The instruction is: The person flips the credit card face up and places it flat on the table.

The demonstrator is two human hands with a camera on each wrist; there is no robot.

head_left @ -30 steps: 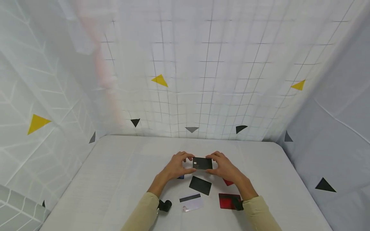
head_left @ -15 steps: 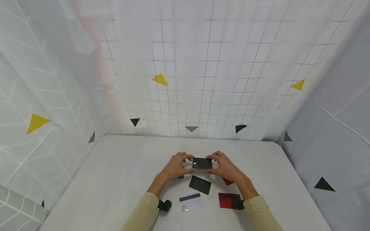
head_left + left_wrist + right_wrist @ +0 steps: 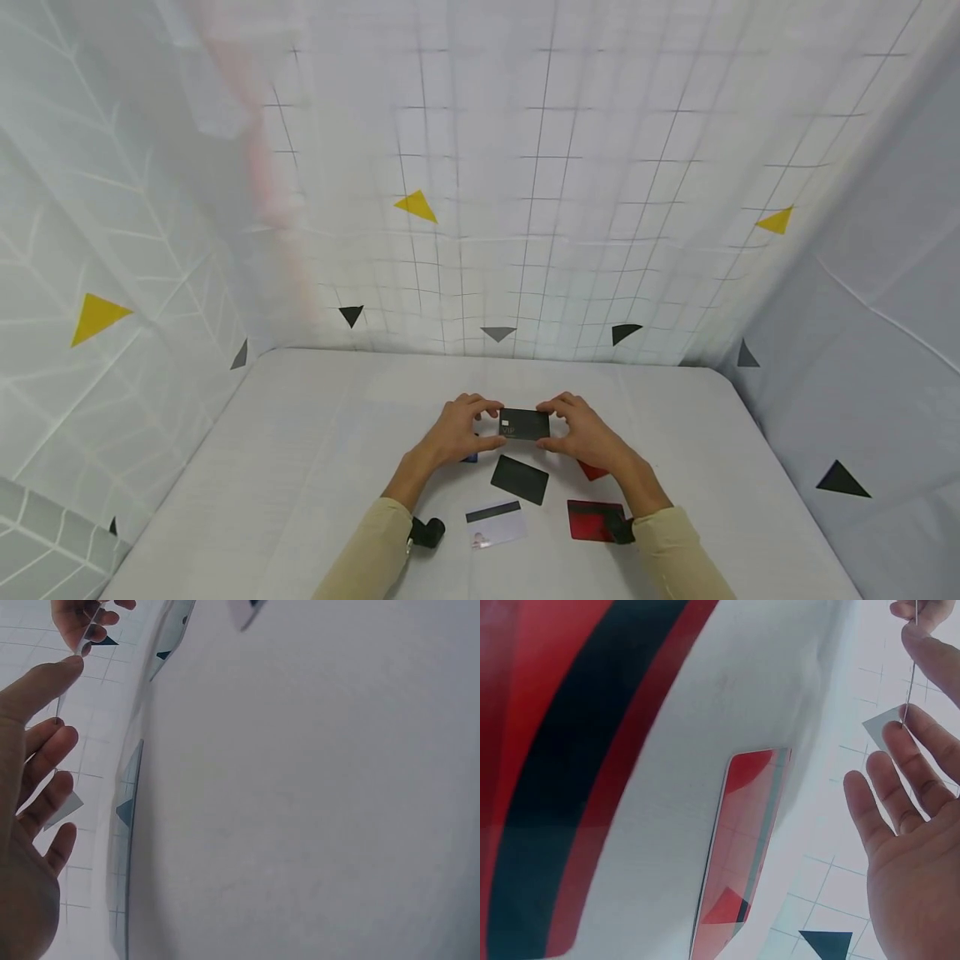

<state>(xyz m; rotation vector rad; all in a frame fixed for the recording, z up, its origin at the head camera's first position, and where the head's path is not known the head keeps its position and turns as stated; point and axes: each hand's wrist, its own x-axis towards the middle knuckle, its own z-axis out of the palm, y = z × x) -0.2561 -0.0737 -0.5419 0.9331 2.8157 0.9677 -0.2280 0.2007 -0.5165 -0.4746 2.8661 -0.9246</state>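
A black bank card [image 3: 525, 423] with a pale chip and the letters VIP is held up over the table, face toward the head camera. My left hand [image 3: 456, 429] pinches its left end between thumb and fingers. At the opposite end, my right hand [image 3: 588, 433] grips it the same way. Both wrist views show the card nearly edge-on, a thin line [image 3: 910, 694] beside the right fingertips. Just below the held card lies another black card [image 3: 520, 480] on the table, slightly turned.
On the white table [image 3: 300, 467] lie a white card with a dark stripe [image 3: 497, 527] and a red striped card [image 3: 585, 522]. A second red card [image 3: 592, 472] and a blue card [image 3: 470, 459] are partly covered by my hands. White sheeting [image 3: 487, 275] surrounds the table.
The VIP lettering on the held card reads more clearly than a second ago. Hands and table cards have otherwise stayed in place.
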